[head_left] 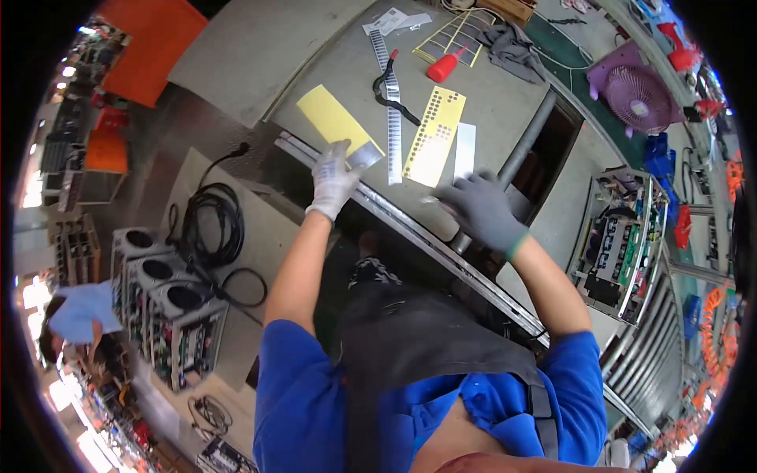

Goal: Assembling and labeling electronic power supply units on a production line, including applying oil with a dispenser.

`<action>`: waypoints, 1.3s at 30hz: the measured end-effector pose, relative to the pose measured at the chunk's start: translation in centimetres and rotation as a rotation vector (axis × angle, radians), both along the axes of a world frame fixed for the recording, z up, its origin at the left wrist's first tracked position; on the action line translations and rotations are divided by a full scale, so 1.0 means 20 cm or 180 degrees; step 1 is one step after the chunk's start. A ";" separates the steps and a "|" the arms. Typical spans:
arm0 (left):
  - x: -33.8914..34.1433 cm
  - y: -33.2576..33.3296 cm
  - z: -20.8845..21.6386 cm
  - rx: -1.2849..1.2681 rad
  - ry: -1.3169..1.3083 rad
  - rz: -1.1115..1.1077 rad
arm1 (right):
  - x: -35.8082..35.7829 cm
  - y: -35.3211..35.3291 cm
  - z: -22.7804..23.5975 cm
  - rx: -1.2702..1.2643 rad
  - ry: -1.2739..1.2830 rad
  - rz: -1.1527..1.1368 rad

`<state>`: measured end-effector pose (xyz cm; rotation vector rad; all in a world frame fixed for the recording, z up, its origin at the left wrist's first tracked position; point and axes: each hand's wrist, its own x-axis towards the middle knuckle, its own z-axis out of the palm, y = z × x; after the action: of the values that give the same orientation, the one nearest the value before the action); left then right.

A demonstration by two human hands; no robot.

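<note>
My left hand (334, 180), in a white glove, is closed on the near end of a yellow sheet (327, 114) at the bench edge, its thumb beside the sheet's silver-grey patch (365, 154). Over the edge to the right is my right hand (482, 211) in a dark grey glove, smeared by motion. Something small and pale shows at its fingertips; I cannot make it out. Just beyond lies a white strip (466, 146). Left of that is a yellow sheet with rows of dark dots (435, 134). A long strip of printed labels (393, 134) lies between the yellow sheets.
A black curved tool (382, 91) crosses the label strip. Farther back are a red bottle (445, 66) and a grey cloth (512, 49). A purple fan (635, 91) and an open electronics unit (619, 244) stand right. Coiled black cable (213, 225) lies left.
</note>
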<state>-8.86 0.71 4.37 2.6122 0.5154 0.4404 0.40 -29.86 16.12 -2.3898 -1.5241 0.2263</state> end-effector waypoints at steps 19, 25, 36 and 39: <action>0.20 0.13 -0.23 -0.0915 0.0531 0.0658 | 0.78 1.39 -0.56 -0.0904 -0.1263 0.3158; 0.21 0.05 -0.25 -0.0578 0.0585 0.0907 | 0.84 1.19 -0.58 -0.0037 -0.0955 0.2813; -0.10 -0.11 0.05 0.0238 -0.0786 -0.0158 | 0.61 1.25 -0.73 -0.0517 0.0874 0.0134; -0.34 -0.20 0.38 -0.0135 -0.0972 -0.0199 | 0.57 1.28 -0.67 -0.0651 0.0955 0.0004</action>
<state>-15.63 -3.27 11.94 2.4511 0.3357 0.7815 11.90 -4.36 2.63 -2.3699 -1.4202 0.7377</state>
